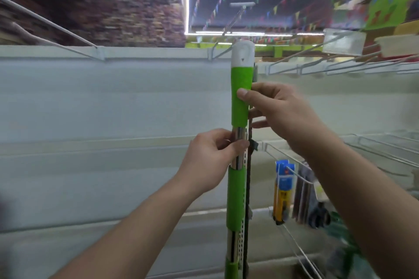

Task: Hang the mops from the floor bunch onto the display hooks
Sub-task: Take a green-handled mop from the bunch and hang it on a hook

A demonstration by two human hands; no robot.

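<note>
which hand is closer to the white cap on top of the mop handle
Right. The right hand pinches the upper green grip just below the white cap. The left hand holds the bare metal section of the mop handle lower down, farther from the cap.

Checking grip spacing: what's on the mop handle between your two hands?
In the head view, between the left hand and right hand the mop handle shows green grip sleeve, then a short bare metal stretch.

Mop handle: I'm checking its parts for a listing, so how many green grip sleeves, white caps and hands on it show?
Green grip sleeves: 3
White caps: 1
Hands on the mop handle, left and right: 2
Total: 6
</note>
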